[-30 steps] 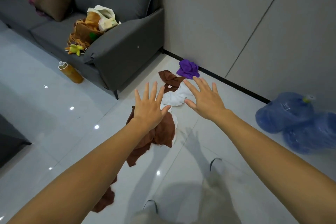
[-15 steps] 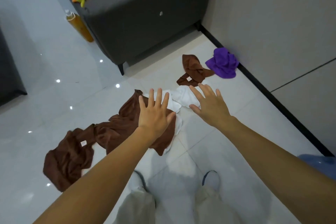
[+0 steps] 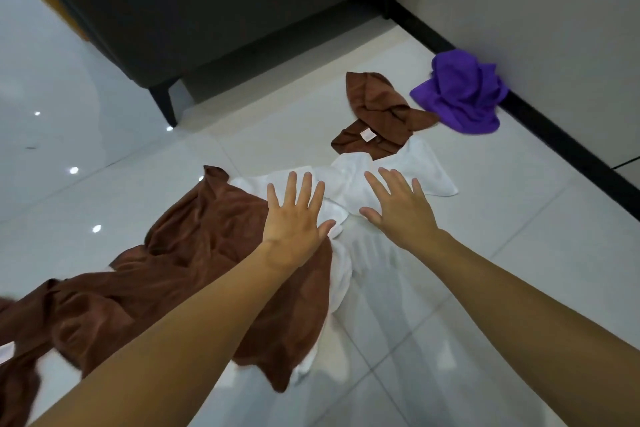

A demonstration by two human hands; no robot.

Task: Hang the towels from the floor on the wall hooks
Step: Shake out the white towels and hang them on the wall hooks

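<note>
Over the white towel [image 3: 427, 168], left hand [image 3: 294, 218] and right hand [image 3: 401, 215] are hovering spread and empty; pinching one corner looks wisest

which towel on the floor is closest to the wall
The purple towel, crumpled right beside the black baseboard. The small brown towel, white towel and large brown towel lie farther out on the tiles.
</note>
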